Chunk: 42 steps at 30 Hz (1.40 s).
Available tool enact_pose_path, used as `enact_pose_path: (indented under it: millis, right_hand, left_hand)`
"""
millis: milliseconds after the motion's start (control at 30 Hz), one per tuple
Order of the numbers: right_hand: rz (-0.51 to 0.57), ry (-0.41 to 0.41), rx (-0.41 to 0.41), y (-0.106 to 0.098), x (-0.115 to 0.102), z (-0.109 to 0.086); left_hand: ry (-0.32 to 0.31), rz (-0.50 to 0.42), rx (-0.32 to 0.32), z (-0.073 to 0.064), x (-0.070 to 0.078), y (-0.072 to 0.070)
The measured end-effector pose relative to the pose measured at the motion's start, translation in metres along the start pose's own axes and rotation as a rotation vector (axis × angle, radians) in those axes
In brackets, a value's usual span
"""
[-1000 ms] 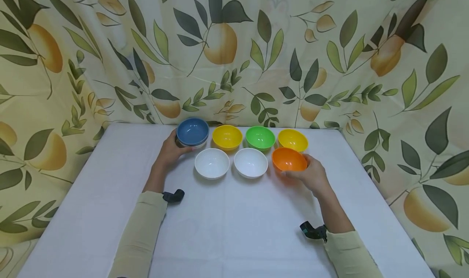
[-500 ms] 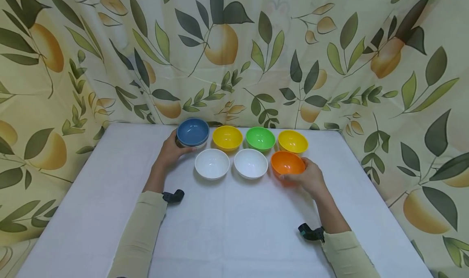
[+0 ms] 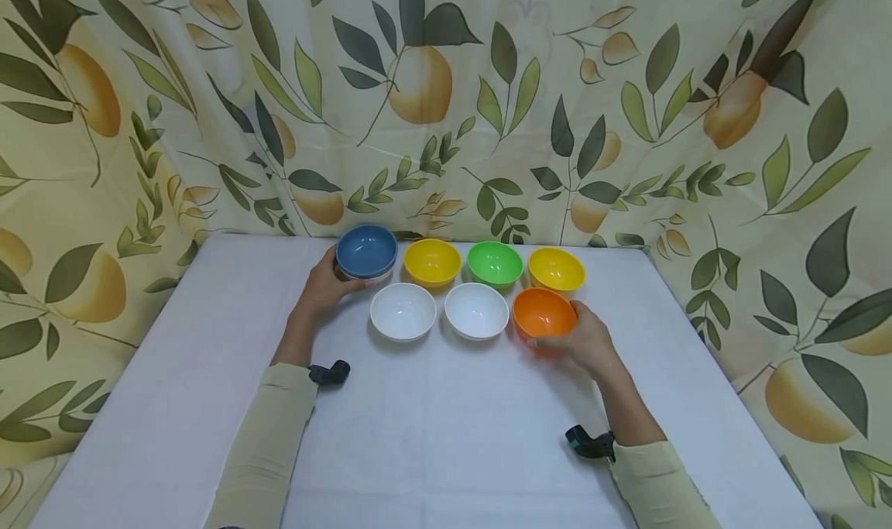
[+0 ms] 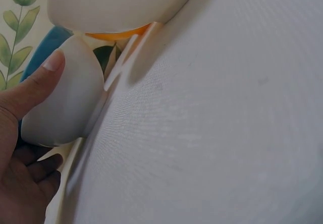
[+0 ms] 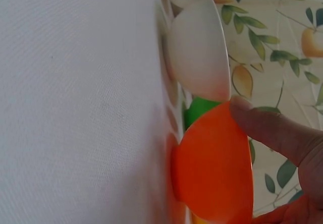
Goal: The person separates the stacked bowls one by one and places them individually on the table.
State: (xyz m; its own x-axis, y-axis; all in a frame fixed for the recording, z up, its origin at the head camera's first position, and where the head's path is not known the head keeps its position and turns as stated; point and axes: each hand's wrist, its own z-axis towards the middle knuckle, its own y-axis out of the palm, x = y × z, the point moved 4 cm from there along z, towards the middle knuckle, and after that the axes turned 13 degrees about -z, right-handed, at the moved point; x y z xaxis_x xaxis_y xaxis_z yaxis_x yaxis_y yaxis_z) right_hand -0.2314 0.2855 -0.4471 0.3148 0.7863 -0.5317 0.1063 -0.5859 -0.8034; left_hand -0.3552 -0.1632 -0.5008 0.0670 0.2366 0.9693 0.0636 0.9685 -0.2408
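At the left end of the back row, a blue bowl (image 3: 366, 252) sits nested in a white bowl (image 4: 70, 98). My left hand (image 3: 326, 289) holds this pair from the left, the thumb (image 4: 49, 65) lying on the white bowl's outer wall and the other fingers curled near its far side. An orange bowl (image 3: 543, 312) stands upright at the right end of the front row. Its right side is gripped by my right hand (image 3: 591, 339); in the right wrist view the thumb (image 5: 272, 130) reaches the rim beside the neighbouring white bowl (image 5: 199, 50).
Behind stand a yellow bowl (image 3: 432, 262), a green bowl (image 3: 495, 264) and another yellow bowl (image 3: 557, 269). Left of the orange bowl are two white bowls, one on the left (image 3: 403, 312) and one nearer it. A white cloth covers the table (image 3: 446, 436); a leaf-and-fruit curtain (image 3: 446, 157) hangs behind.
My right hand has shifted the orange bowl slightly left and nearer to me, in line with the white bowls. My left hand and the blue and white pair have stayed put.
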Motion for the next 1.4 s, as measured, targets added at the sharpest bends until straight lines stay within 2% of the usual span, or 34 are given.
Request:
enact_pose_path:
  millis: [533,1067,1400]
  right_hand:
    - [-0.049,0.003,-0.026,-0.005,-0.004,-0.007]
    - [-0.074,0.022,-0.043,-0.005,-0.001,-0.008]
    - [-0.087,0.018,-0.055,-0.019,-0.005,-0.016]
  left_hand:
    - [0.001,0.001,0.003,-0.001,0.003,0.000]
    - [0.002,0.001,0.003,0.000,0.000,0.001]
    - [0.025,-0.008,-0.003,0.000,0.000,0.000]
